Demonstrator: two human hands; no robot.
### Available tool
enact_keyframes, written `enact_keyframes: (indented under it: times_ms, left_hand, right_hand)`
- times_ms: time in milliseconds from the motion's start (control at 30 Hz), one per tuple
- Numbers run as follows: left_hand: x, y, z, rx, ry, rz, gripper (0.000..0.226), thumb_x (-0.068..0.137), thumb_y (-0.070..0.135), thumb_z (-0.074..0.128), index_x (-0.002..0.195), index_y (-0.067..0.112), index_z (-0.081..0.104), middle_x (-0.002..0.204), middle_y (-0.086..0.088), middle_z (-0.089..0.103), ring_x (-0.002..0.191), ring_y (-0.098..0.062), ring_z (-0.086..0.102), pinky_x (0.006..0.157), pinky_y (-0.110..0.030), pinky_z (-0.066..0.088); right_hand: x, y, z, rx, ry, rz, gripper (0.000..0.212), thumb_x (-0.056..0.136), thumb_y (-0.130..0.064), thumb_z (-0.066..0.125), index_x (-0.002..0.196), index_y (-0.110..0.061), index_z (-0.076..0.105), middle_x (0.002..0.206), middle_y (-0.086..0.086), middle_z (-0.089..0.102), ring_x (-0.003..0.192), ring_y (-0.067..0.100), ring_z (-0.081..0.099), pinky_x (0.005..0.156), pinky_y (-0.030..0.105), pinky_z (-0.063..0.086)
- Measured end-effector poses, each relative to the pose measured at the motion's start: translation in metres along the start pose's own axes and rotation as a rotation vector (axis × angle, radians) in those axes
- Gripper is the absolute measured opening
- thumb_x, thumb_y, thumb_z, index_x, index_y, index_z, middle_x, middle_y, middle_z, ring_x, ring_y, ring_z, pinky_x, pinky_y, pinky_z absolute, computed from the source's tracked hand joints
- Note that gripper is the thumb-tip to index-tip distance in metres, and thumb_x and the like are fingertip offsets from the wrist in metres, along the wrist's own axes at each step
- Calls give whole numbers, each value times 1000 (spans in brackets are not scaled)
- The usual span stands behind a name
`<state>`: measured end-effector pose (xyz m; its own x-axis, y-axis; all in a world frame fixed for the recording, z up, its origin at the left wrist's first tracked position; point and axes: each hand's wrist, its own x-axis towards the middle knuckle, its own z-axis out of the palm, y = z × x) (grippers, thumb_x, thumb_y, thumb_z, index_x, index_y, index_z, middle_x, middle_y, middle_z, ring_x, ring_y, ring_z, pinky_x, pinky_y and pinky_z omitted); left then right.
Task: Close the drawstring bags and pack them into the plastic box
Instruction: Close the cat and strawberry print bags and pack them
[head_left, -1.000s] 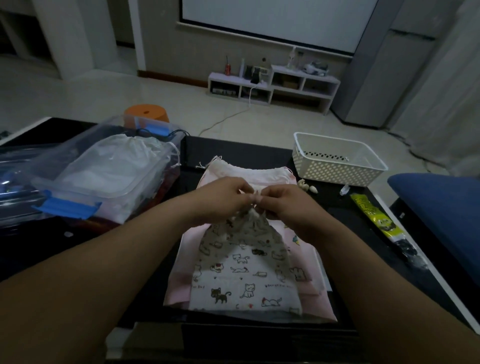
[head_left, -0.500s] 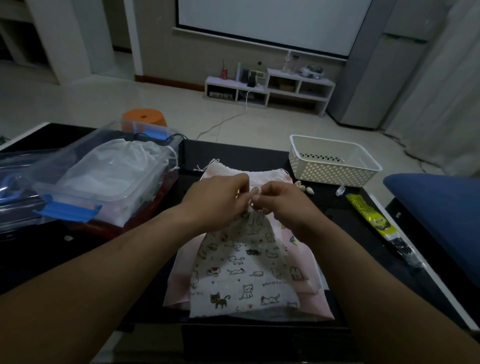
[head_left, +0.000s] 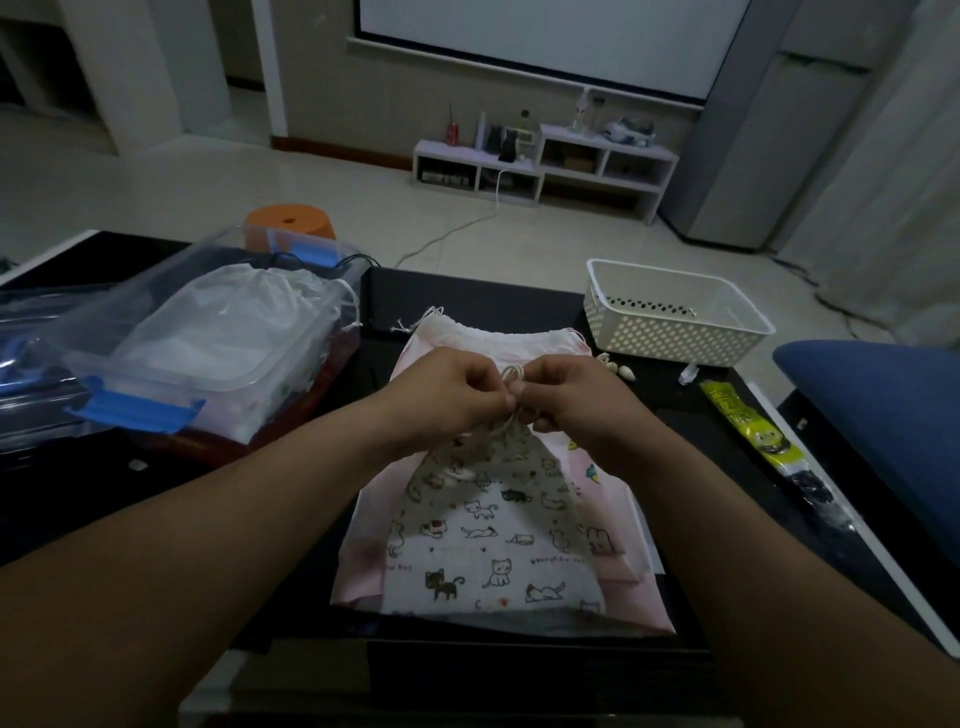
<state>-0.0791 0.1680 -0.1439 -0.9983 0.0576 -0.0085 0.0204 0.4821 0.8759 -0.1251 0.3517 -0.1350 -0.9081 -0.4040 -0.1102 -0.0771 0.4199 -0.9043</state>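
Cord (head_left: 511, 375) of cat-print bag (head_left: 488, 525) is pinched by left hand (head_left: 452, 397) and right hand (head_left: 571, 402); the bag is spread just nearer than the hands on pink bags (head_left: 618, 525), with plastic box (head_left: 228, 387) to their left.

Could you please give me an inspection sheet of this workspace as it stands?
Surface: dark table, partly covered.
Job's things: cat-print bag, mouth gathered, atop pink bags; plastic box at left holds a white bag.
Clutter: white basket, yellow packet, shells.
Grips: left hand and right hand pinch the cord at the bag's mouth.
Cables: white cable on the floor.
Surroundings: low shelf, screen, orange stool, blue seat.
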Motion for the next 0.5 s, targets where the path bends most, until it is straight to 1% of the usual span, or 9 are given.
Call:
enact_keyframes:
  times_ms: [67,133,233,267,300,433,500]
  left_hand:
    - [-1,-3,1,33,26,49,13,93,28,76,89,16,73,87,-13,72,73,-15,64,70,-34,57]
    - [-1,-5,1,52,41,96,13,92,30,77,91,19,70,90,-13,71,73,-15,62,68,-32,55]
    - [-2,-7,2,34,16,121,13,94,31,76,104,24,72,98,1,72,87,-10,68,73,-20,55]
    - [-2,-7,2,8,-7,110,14,95,30,75,107,23,73,100,3,74,89,-7,69,72,-16,56]
    - [-1,-7,3,-17,-29,94,14,96,29,74,107,21,75,99,2,75,86,-5,69,71,-15,55]
    - [1,-8,5,-4,-40,46,16,96,27,73,99,11,72,89,-4,72,73,-6,63,65,-21,52]
    - [2,-10,7,-1,-28,36,20,95,25,73,97,6,68,83,-2,67,71,-8,59,65,-24,50]
  right_hand:
    - [0,2,-1,17,-7,-2,9,99,-16,70,101,-10,76,84,3,75,75,11,67,72,28,52]
    - [-1,3,-3,35,-24,-3,8,99,-15,69,102,-9,75,83,3,74,75,11,67,73,30,52]
    - [-4,2,-6,50,-52,-17,9,100,-12,67,103,-6,73,86,6,74,74,11,67,71,28,52]
    - [-5,2,-6,48,-56,-29,9,100,-12,67,103,-6,73,88,8,74,75,12,67,71,28,53]
    - [-5,2,-7,35,-54,-45,8,99,-12,67,103,-7,73,91,9,75,76,13,68,73,29,54]
    - [-5,3,-4,-105,-5,-120,7,99,-13,69,101,-14,75,91,8,78,85,22,73,80,35,61]
    - [-5,4,-1,-179,27,-158,7,98,-14,69,99,-16,76,88,5,77,84,19,74,81,36,61]
